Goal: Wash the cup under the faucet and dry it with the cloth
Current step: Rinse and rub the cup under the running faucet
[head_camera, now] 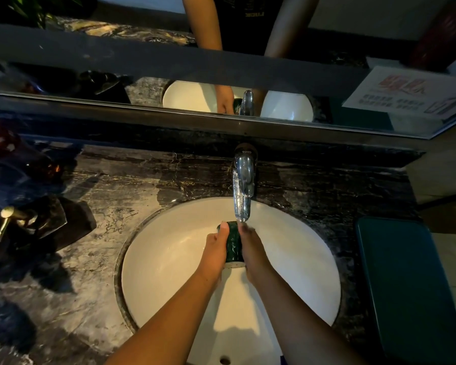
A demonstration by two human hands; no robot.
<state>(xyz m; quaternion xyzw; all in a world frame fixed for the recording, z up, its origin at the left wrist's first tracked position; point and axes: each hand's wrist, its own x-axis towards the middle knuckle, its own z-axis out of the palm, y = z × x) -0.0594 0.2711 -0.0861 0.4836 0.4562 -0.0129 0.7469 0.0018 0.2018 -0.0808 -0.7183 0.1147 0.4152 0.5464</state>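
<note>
1. Dimly lit, a dark veined marble counter [111, 196] holds a glossy white oval basin [287, 246] at its middle.
2. A curved chrome faucet [244, 185] stands at the basin's back rim.
3. Left hand [215, 250] and right hand [253, 251] clasp a dark green textured cylindrical cup [233, 243] between them, under the spout.

The one camera sits on my head, looking forward and steeply down onto the sink [169, 259], close enough that the bowl fills the near middle of the wide, bowed frame. My left grip [215, 248] and right grip [252, 248] reach in from the near edge, the faucet [244, 185] just beyond them. The dark desk [111, 206] spreads left and right. Far off, the mirror [142, 75] seems to show the same sink from the opposite side.
</note>
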